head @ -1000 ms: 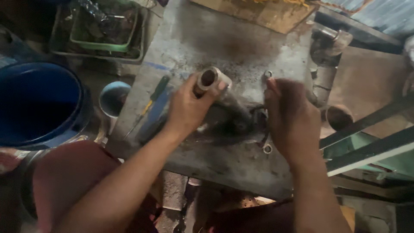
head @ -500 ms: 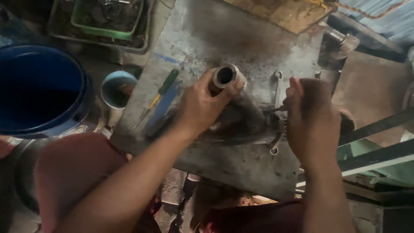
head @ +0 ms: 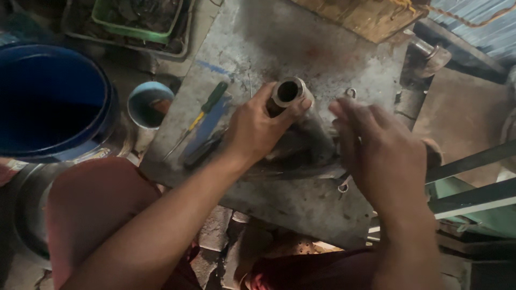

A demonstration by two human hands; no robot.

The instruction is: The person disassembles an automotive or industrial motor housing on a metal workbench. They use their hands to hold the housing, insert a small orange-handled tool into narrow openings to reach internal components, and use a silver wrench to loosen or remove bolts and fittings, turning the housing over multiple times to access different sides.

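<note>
Since half a second ago the right hand [head: 384,156] has opened out: it was bunched around something small at the part's right flank, and now its fingers are spread and loose, hovering over the dark metal body with nothing visibly pinched in them. What it does underneath the palm is hidden. The left hand [head: 258,129] has stayed clamped where it was, fingers and thumb wrapped round the neck of the metal tube [head: 287,92], whose open round mouth tilts up toward twelve o'clock.

That grip seems meant to steady the piece: the tube belongs to a grimy dark casting [head: 309,150] that lies across the middle of the worn steel plate [head: 301,48], and holding it by the neck keeps it from rolling while the other hand works at its three o'clock side. A small wrench [head: 344,186] pokes out just beneath the right hand, near the casting's lower edge; a second bright ring end [head: 350,92] shows at about one o'clock from the tube.

At nine o'clock from the left hand a green-handled screwdriver [head: 207,107] lies slantwise on the plate, within easy reach. Beyond the plate's edge, farther toward nine o'clock, stand a small blue cup [head: 150,102] and a large blue barrel [head: 54,102]; a green tray [head: 137,19] of dark scrap sits at eleven o'clock.
</note>
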